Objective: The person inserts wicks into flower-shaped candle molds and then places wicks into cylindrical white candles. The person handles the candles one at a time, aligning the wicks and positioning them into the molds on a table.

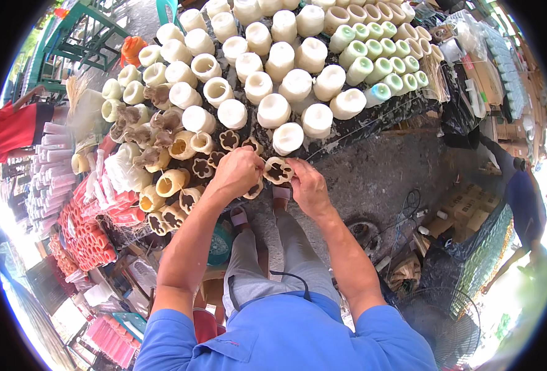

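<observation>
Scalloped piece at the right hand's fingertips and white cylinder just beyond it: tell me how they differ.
The scalloped piece has a lobed outline; the white cylinder is round. The piece shows a dark hollow; the cylinder's top looks filled. The right hand holds the piece; the cylinder stands untouched. Both are pale.

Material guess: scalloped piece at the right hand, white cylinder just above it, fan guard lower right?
Scalloped piece: probably wax, dull finish; thick, opaque cream walls. White cylinder: likely wax too, fairly matte; softly rounded edges. Fan guard: perhaps metal; thin wires, finish unclear.
</observation>
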The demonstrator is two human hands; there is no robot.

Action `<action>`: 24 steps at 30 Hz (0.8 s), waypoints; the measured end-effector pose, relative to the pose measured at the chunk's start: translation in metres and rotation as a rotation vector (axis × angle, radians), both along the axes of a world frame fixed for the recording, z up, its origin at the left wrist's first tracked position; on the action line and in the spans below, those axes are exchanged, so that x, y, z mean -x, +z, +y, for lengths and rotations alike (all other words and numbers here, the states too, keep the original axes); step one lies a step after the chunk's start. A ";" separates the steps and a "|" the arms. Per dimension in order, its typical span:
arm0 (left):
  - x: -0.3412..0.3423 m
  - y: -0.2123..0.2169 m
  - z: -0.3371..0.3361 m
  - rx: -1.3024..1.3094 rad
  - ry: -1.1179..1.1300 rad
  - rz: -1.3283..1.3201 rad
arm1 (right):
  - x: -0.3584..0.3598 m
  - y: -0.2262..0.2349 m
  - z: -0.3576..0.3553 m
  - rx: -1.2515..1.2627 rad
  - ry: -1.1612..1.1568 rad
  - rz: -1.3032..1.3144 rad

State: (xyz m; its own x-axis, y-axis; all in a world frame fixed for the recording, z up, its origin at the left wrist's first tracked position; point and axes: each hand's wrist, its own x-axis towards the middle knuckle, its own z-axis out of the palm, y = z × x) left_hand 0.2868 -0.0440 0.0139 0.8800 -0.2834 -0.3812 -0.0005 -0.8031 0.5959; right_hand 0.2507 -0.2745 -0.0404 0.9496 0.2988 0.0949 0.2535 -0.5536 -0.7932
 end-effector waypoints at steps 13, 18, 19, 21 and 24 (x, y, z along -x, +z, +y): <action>0.117 0.037 -0.024 0.439 0.531 -0.045 | -0.018 0.003 -0.015 -0.068 0.101 0.065; 0.162 -0.033 -0.079 0.608 0.662 0.268 | -0.032 0.009 -0.024 -0.027 0.210 0.125; 0.160 -0.048 -0.085 0.651 0.700 0.241 | -0.034 0.009 -0.025 -0.015 0.233 0.146; 0.155 -0.071 -0.096 0.716 0.768 0.165 | -0.038 0.010 -0.026 -0.002 0.259 0.117; 0.145 -0.090 -0.106 0.819 0.846 0.076 | -0.041 0.009 -0.026 -0.004 0.289 0.115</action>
